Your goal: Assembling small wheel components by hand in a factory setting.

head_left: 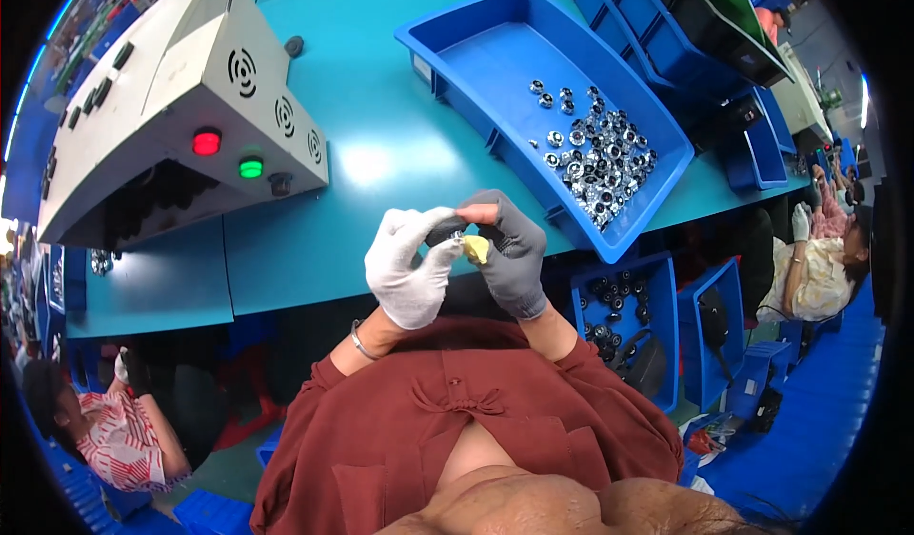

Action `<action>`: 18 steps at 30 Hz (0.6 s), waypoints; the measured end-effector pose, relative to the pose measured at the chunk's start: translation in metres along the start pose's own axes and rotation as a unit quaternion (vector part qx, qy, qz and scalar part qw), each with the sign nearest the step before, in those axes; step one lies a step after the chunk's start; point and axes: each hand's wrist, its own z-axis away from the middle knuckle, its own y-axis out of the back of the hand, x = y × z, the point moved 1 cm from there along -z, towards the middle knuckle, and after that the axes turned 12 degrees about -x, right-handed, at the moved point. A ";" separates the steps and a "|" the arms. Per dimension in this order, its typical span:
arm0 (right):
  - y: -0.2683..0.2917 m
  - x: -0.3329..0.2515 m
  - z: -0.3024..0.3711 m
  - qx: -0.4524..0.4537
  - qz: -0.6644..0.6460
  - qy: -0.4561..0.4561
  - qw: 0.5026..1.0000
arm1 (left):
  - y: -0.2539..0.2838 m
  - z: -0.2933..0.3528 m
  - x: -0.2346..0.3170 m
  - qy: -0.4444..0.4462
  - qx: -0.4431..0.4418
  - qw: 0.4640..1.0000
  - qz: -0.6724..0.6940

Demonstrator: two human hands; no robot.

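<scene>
My left hand (409, 268), in a white glove, and my right hand (517, 257), in a grey glove with a bare fingertip showing, meet in front of my chest, just off the table's near edge. Between their fingertips is a small round black part (444, 231) with a bit of shiny metal at its side. Fingers of both hands close around it and hide much of it. Something yellow (475, 248), which looks like a cover on my right thumb, presses near the part. Beyond my hands, a blue tray (466, 97) holds many shiny chrome-and-black round parts (605, 164).
A cream machine housing (190, 69) with a red light (207, 142) and a green light (250, 168) stands at left on the teal table (286, 273). Lower right, a blue bin (657, 368) holds black round parts. Stacked blue bins (619, 7) rise far right. Other people sit at both sides.
</scene>
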 end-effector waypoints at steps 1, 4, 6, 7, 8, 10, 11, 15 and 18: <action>-0.002 -0.001 -0.004 0.019 -0.010 0.000 1.000 | 0.000 -0.004 0.000 -0.006 -0.002 1.000 0.000; -0.009 0.001 -0.012 0.070 -0.011 -0.026 0.997 | -0.002 -0.018 0.000 -0.047 0.042 0.996 -0.070; -0.016 0.008 -0.025 0.105 -0.014 -0.022 0.994 | -0.008 -0.025 -0.015 -0.019 0.076 0.996 -0.052; -0.017 0.017 -0.028 0.124 0.002 -0.021 0.992 | -0.013 -0.030 -0.021 -0.026 0.088 0.994 -0.059; -0.015 0.027 -0.029 0.139 0.047 -0.039 0.988 | -0.015 -0.031 -0.024 -0.030 0.086 0.994 -0.057; -0.008 0.023 -0.031 0.119 0.116 -0.032 0.986 | -0.014 -0.031 -0.033 0.050 0.064 0.997 0.015; -0.002 0.020 -0.032 0.098 0.184 -0.028 0.978 | -0.008 -0.029 -0.040 0.111 0.006 0.993 0.024; 0.004 0.007 -0.026 0.040 0.187 -0.054 0.980 | 0.001 -0.026 -0.045 0.235 -0.036 0.956 0.174; 0.004 0.018 -0.016 0.066 0.101 -0.112 0.986 | -0.002 -0.021 -0.053 0.274 -0.054 0.933 0.228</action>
